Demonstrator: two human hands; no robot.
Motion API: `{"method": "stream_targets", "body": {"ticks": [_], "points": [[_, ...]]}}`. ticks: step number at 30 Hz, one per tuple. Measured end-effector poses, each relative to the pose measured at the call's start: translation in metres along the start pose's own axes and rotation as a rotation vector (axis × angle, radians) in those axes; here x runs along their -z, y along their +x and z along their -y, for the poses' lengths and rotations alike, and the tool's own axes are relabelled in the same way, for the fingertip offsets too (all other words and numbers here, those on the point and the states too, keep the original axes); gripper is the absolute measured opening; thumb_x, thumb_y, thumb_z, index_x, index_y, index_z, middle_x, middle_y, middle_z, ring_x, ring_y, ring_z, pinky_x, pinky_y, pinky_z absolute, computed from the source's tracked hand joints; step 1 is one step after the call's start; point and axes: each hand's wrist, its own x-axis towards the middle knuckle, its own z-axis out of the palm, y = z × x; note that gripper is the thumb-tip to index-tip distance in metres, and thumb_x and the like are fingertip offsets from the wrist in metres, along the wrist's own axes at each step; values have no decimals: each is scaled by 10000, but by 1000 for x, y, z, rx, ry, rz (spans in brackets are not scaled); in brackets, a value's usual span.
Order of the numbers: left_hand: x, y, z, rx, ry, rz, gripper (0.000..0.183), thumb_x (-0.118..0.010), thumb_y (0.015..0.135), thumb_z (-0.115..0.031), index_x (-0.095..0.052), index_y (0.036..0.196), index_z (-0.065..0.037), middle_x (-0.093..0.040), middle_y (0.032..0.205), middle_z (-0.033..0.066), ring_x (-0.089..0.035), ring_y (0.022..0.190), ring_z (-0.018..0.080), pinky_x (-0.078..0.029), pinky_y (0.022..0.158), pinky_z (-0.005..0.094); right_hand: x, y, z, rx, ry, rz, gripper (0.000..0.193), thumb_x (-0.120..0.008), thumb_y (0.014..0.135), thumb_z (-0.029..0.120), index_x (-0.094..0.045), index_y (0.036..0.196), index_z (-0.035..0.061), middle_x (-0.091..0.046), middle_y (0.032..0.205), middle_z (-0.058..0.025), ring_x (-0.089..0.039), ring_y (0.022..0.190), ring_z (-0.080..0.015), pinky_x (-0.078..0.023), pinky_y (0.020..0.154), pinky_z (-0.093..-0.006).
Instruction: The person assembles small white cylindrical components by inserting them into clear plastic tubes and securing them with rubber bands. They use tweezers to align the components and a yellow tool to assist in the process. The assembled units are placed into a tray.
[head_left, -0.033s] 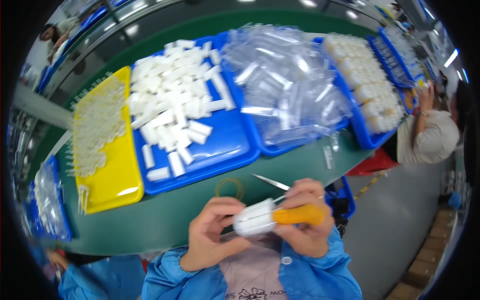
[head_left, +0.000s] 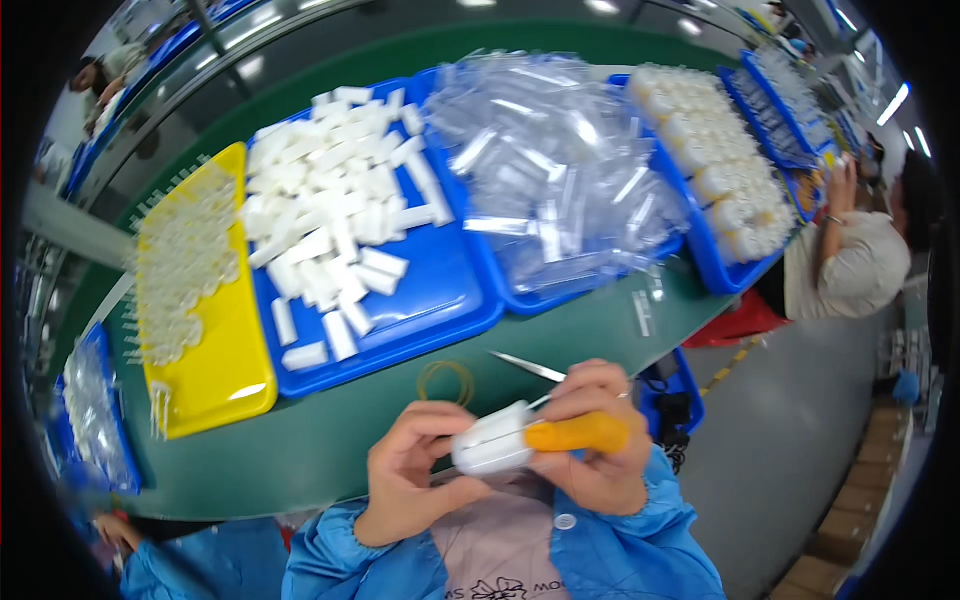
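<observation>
Between my two hands is a white, rounded block-like piece (head_left: 490, 442) with a dark slit along it, slightly blurred. The thumb and fingers of my left hand (head_left: 412, 470) grip its left end. My right hand (head_left: 600, 455) pinches the right end, and an orange finger cot (head_left: 578, 434) covers one of its fingers. A slim, pointed silver tool (head_left: 525, 366) juts leftward from behind the right fingers; whether it is held or lies on the table I cannot tell. On the green table just beyond my left hand rests a tan rubber band (head_left: 445, 382).
Beyond my hands stand a yellow tray (head_left: 235, 385) of clear parts, a blue tray (head_left: 440, 300) of white blocks, a tray of clear plastic sleeves (head_left: 555, 170), and one of whitish bundled parts (head_left: 715, 165). Another person (head_left: 850, 255) sits at right; a blue sleeve (head_left: 205, 560) shows lower left.
The whole view has shifted a little, so trays and hands appear slightly farther left. Both hands keep their hold on the white piece.
</observation>
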Motion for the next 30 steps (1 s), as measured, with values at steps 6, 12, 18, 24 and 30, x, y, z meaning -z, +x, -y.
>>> {"method": "stream_targets", "body": {"ticks": [6, 12, 18, 24, 30], "points": [[19, -9, 4, -111, 47, -67, 477, -788, 679, 16, -542, 1087, 41, -505, 1110, 135, -568, 1016, 207, -487, 890, 329, 30, -4, -18, -205, 64, -250, 253, -674, 688, 55, -630, 931, -2, -580, 949, -102, -565, 889, -219, -453, 793, -310], [18, -6, 0, -55, -41, -121, 466, -776, 692, 17, -530, 1087, 44, -514, 1072, 109, -578, 992, 198, -492, 875, 314, 62, -18, -78, -277, -605, -381, 237, -687, 761, 137, -610, 938, 0, -580, 966, -115, -570, 867, -234, -431, 803, -314], [14, -6, -3, -34, -71, -119, 486, -761, 688, 45, -520, 1110, 45, -506, 1067, 97, -574, 998, 193, -496, 881, 320, 49, -27, -93, -179, -797, -409, 217, -665, 784, 97, -613, 974, 7, -600, 953, -133, -573, 870, -274, -431, 804, -349], [20, -6, 0, -74, -5, -97, 518, -759, 681, 64, -521, 1141, 51, -496, 1081, 103, -569, 1019, 203, -492, 912, 330, 37, -30, -57, -431, 147, -506, 245, -530, 885, 52, -569, 1122, 3, -553, 850, -23, -522, 790, -94, -417, 734, -231], [10, -8, -8, -172, 319, -120, 530, -845, 661, -152, -593, 1084, 45, -519, 1039, 124, -565, 961, 202, -496, 813, 294, 16, -19, -16, -376, 559, -368, 229, -570, 889, 137, -584, 1043, -32, -556, 758, -38, -505, 652, -88, -401, 602, -215]]}}
